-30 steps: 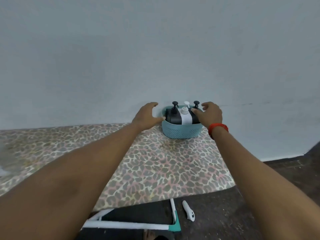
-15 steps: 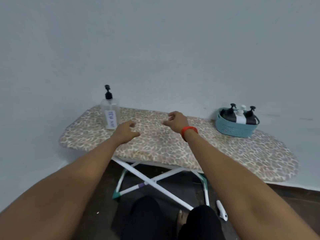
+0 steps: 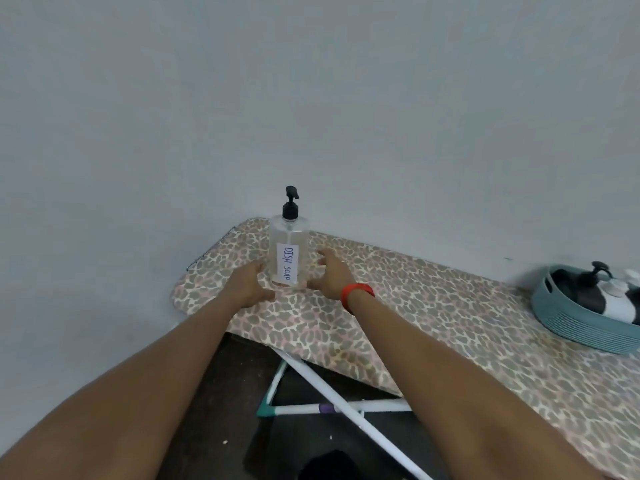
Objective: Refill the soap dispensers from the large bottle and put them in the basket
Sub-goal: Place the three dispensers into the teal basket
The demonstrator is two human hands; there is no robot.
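Observation:
A large clear bottle (image 3: pixel 289 252) with a black pump and a "DISH SOAP" label stands upright near the left end of the leopard-print ironing board (image 3: pixel 433 306). My left hand (image 3: pixel 247 284) is just left of its base and my right hand (image 3: pixel 330 273), with a red wristband, is just right of it. Both hands have spread fingers; whether they touch the bottle I cannot tell. At the right edge a teal basket (image 3: pixel 571 327) holds black and white soap dispensers (image 3: pixel 609 299), partly cut off.
The board stands against a plain grey wall. Its white crossed legs (image 3: pixel 346 408) with teal feet show below, over a dark floor. Bare patterned board surface stretches between the bottle and the basket.
Both hands left the basket and travelled left along the board to either side of the large bottle. The view swung left, so the basket now sits at the right edge.

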